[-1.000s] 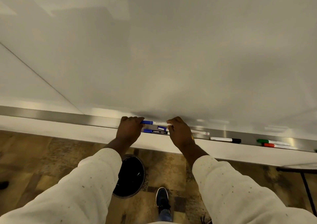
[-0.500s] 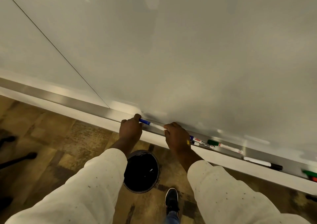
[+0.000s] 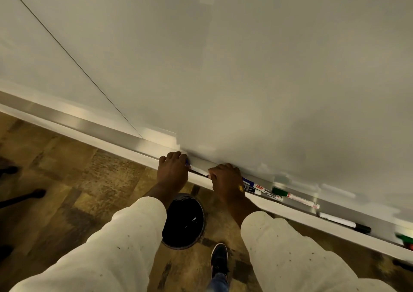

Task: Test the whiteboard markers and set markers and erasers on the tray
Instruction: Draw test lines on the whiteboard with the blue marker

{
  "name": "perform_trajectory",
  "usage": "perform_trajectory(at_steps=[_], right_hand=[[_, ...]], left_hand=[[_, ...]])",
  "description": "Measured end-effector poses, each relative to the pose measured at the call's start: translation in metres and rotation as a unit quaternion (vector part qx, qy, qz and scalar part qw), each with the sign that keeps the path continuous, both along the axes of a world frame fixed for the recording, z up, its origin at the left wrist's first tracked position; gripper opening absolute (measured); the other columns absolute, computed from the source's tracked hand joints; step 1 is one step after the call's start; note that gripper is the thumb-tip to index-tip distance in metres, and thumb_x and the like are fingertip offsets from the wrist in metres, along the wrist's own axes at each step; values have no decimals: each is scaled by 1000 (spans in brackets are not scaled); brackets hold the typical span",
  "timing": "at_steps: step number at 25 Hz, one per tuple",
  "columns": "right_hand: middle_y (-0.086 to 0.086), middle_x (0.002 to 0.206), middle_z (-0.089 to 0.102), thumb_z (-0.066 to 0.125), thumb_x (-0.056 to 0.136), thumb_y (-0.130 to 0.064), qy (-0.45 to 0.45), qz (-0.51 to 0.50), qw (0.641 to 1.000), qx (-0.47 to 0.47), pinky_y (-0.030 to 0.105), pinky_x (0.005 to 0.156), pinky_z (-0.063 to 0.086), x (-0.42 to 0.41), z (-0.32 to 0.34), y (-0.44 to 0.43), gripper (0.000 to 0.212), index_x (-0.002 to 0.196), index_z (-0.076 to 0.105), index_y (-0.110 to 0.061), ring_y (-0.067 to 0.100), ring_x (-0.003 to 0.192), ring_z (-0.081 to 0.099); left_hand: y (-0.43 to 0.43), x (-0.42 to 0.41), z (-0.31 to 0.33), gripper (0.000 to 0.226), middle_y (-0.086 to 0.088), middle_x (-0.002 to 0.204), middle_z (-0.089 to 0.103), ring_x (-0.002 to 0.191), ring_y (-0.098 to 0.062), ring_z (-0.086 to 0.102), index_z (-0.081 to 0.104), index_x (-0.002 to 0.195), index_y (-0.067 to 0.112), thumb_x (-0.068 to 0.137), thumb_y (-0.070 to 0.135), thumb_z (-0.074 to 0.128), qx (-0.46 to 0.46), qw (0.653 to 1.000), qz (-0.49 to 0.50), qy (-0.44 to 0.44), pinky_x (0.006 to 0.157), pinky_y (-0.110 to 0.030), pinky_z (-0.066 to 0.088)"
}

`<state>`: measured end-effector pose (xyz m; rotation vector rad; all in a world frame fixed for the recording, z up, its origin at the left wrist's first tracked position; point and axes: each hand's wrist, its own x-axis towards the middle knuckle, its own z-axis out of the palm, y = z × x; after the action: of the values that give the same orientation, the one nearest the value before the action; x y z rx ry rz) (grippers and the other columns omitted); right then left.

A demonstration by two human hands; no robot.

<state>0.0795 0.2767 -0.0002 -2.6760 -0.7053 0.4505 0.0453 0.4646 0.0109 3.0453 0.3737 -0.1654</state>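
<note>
A blue-capped white marker (image 3: 196,171) lies along the metal tray (image 3: 116,132) under the whiteboard (image 3: 223,68). My left hand (image 3: 173,171) grips its blue cap end and my right hand (image 3: 226,181) grips its other end. Right of my right hand lie two blue-labelled markers (image 3: 252,185), then a green-capped marker (image 3: 295,197), then a black-capped marker (image 3: 344,222). A green and a red marker (image 3: 405,240) lie blurred at the right edge. No eraser is in view.
A round black bin (image 3: 183,221) stands on the floor below my hands. My dark shoe (image 3: 220,257) is beside it. Black chair legs (image 3: 22,196) reach in from the left edge. A seam in the whiteboard (image 3: 73,61) runs diagonally down to the tray.
The view has swung left, so the tray now slopes down to the right. Both hands have lowered the blue marker close to the tray, and its blue cap is now nearly hidden.
</note>
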Motion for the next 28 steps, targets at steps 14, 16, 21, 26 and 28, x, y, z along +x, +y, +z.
perform_trajectory(at_steps=[14,16,21,26,28], right_hand=[[-8,104,66,54,92,-30,-20,-45,997,-54,36,92,25,-12,12,-82,18,102,69,-31,19,108,49],[-9,104,65,56,91,-27,-18,-50,997,-50,35,91,23,-13,14,-89,18,102,68,-32,19,107,49],[-10,101,66,59,83,-18,-13,-70,995,-68,36,89,24,-17,16,-118,24,101,67,-32,18,105,50],[-9,101,67,58,84,-16,-29,-90,993,-67,35,90,23,-23,18,-153,28,106,66,-31,18,105,51],[-9,102,67,57,82,-12,-40,-96,992,-66,34,91,23,-23,21,-166,32,108,66,-30,18,106,52]], left_hand=[[-112,10,-14,21,4,98,66,99,-20,55,71,99,27,91,33,53,-23,968,-248,10,86,-36,34],[-120,11,-13,18,4,96,64,98,-21,54,69,96,25,90,31,54,-34,971,-235,14,83,-36,32],[-149,12,-13,16,0,99,62,100,-24,52,63,100,20,92,28,52,-51,970,-237,26,81,-36,29],[-188,10,-10,20,-3,102,60,99,-25,50,58,105,16,87,14,49,-63,965,-254,29,84,-36,30],[-202,10,-6,25,-4,102,60,99,-26,51,58,105,15,82,10,50,-71,964,-256,19,83,-36,30]])
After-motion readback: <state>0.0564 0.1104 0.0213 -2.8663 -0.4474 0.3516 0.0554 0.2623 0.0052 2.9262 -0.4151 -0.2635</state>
